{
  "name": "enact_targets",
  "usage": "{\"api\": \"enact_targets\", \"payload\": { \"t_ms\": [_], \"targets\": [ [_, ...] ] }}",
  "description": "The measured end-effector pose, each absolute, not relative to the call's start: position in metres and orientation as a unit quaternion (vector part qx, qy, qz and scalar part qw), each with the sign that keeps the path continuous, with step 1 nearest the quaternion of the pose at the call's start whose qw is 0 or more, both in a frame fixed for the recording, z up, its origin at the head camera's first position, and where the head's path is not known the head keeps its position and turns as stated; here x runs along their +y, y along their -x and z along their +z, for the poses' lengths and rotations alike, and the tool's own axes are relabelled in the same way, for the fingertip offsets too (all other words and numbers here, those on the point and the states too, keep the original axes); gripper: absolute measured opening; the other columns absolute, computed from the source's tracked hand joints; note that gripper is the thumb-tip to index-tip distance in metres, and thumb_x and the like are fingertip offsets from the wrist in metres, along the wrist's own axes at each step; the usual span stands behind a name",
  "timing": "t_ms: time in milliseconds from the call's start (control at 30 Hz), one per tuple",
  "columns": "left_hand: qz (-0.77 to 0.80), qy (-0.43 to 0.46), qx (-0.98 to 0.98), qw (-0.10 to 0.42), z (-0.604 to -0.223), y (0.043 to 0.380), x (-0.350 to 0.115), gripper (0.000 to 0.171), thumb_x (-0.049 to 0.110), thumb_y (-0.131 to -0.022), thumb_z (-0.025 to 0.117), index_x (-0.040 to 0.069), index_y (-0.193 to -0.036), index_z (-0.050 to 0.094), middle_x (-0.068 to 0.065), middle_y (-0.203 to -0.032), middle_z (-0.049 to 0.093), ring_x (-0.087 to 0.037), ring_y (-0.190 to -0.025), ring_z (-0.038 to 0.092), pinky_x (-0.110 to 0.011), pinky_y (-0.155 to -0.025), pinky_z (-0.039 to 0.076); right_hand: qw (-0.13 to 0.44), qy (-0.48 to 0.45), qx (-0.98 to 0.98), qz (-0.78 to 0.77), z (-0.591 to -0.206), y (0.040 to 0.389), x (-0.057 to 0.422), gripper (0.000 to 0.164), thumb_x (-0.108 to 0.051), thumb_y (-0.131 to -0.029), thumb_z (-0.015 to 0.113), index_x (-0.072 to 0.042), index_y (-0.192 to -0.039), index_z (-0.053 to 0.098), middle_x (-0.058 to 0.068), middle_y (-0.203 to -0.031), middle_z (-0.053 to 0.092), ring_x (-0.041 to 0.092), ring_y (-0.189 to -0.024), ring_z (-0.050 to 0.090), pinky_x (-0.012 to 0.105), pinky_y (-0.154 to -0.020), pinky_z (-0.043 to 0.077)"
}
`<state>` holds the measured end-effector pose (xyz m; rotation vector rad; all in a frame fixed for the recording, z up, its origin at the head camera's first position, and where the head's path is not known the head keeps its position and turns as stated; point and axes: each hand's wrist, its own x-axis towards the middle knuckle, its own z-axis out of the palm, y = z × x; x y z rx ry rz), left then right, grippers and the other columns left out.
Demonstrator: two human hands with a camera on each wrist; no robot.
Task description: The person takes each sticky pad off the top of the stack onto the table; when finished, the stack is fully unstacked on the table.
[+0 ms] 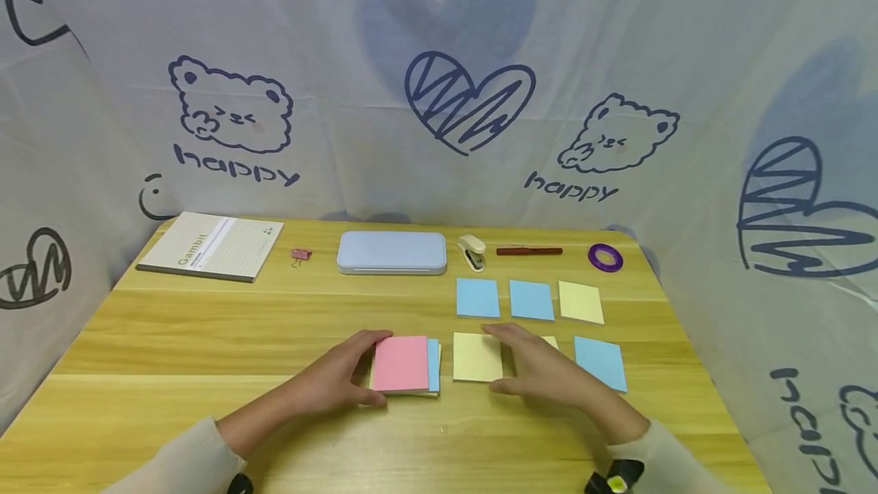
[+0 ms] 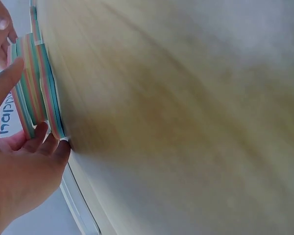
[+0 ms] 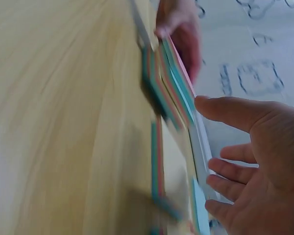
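Note:
A stack of sticky note pads (image 1: 401, 364), pink on top with blue and yellow edges showing below, lies at the front middle of the table. My left hand (image 1: 332, 376) holds it from the left, thumb at the near edge and fingers at the far edge. The left wrist view shows the pads' striped sides (image 2: 32, 83) between thumb and fingers. Just right of the stack lies a yellow sticky note pad (image 1: 475, 357). Around its right side my right hand (image 1: 549, 368) is spread, thumb and fingers apart. Another yellow pad (image 1: 551, 341) is mostly hidden behind that hand.
Blue pads (image 1: 478, 298) and a yellow pad (image 1: 581, 302) form a row behind; another blue pad (image 1: 600, 363) lies right. Along the back are a notebook (image 1: 213, 246), binder clip (image 1: 300, 254), pale case (image 1: 392, 252), stapler (image 1: 472, 252), brown pen (image 1: 529, 251) and purple tape roll (image 1: 593, 257).

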<state>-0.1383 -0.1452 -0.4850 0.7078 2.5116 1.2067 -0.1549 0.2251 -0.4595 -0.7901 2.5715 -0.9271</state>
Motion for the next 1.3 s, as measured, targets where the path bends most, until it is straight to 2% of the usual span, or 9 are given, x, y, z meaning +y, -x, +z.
{"api": "enact_targets", "payload": {
  "t_ms": [167,300,567,767,967,1133,1300],
  "targets": [
    [0.419,-0.253,0.862,0.130,-0.488,0.140,-0.145,0.090,0.028,-0.079,0.091,0.004,-0.152,0.043,-0.009,-0.146,0.054,-0.030,-0.138,0.048,-0.056,-0.117,0.037,0.167,0.303,0.882,-0.321,-0.464,0.159,0.174,0.092,-0.040,-0.088,0.083,-0.009,-0.160,0.036,0.013,-0.163,0.037,0.037,-0.148,0.038,0.058,-0.119,0.035],
    [0.419,-0.259,0.861,0.131,-0.489,0.141,-0.144,0.089,0.027,-0.080,0.091,0.003,-0.152,0.043,-0.009,-0.146,0.054,-0.030,-0.138,0.049,-0.056,-0.116,0.037,0.168,0.318,0.873,-0.330,-0.468,0.159,0.145,0.095,-0.039,-0.084,0.086,-0.009,-0.160,0.036,0.009,-0.162,0.039,0.029,-0.148,0.039,0.050,-0.119,0.038],
    [0.408,-0.260,0.866,0.130,-0.489,0.143,-0.142,0.088,0.024,-0.080,0.091,0.003,-0.152,0.044,-0.005,-0.142,0.056,-0.025,-0.134,0.051,-0.053,-0.116,0.040,0.153,0.324,0.876,-0.323,-0.475,0.156,0.120,0.094,-0.034,-0.083,0.088,-0.007,-0.158,0.038,0.006,-0.155,0.046,0.022,-0.138,0.049,0.042,-0.113,0.045],
    [0.400,-0.256,0.871,0.126,-0.488,0.143,-0.141,0.093,0.026,-0.080,0.091,0.001,-0.154,0.041,-0.010,-0.144,0.054,-0.028,-0.135,0.051,-0.054,-0.116,0.040,0.138,0.324,0.877,-0.327,-0.474,0.156,0.122,0.087,-0.028,-0.085,0.087,-0.008,-0.157,0.042,0.004,-0.149,0.050,0.020,-0.132,0.052,0.040,-0.109,0.047],
    [0.396,-0.260,0.873,0.116,-0.488,0.143,-0.141,0.093,0.029,-0.079,0.092,0.001,-0.153,0.042,-0.011,-0.145,0.054,-0.031,-0.137,0.050,-0.055,-0.115,0.040,0.129,0.329,0.877,-0.327,-0.473,0.156,0.136,0.087,-0.029,-0.085,0.087,-0.008,-0.157,0.042,0.003,-0.150,0.050,0.020,-0.135,0.051,0.043,-0.113,0.046],
    [0.399,-0.262,0.871,0.115,-0.488,0.144,-0.139,0.088,0.028,-0.079,0.092,0.004,-0.150,0.047,-0.009,-0.146,0.053,-0.030,-0.138,0.049,-0.053,-0.116,0.040,0.109,0.314,0.887,-0.320,-0.472,0.149,0.156,0.088,-0.030,-0.084,0.088,-0.009,-0.156,0.042,0.004,-0.153,0.048,0.023,-0.139,0.049,0.046,-0.116,0.043],
    [0.384,-0.268,0.876,0.115,-0.488,0.145,-0.138,0.091,0.032,-0.080,0.091,0.004,-0.153,0.045,-0.012,-0.153,0.048,-0.035,-0.143,0.044,-0.056,-0.117,0.037,0.099,0.288,0.890,-0.338,-0.473,0.132,0.186,0.088,-0.025,-0.084,0.088,-0.008,-0.157,0.041,0.003,-0.153,0.048,0.029,-0.142,0.047,0.054,-0.116,0.040]
  ]
}}
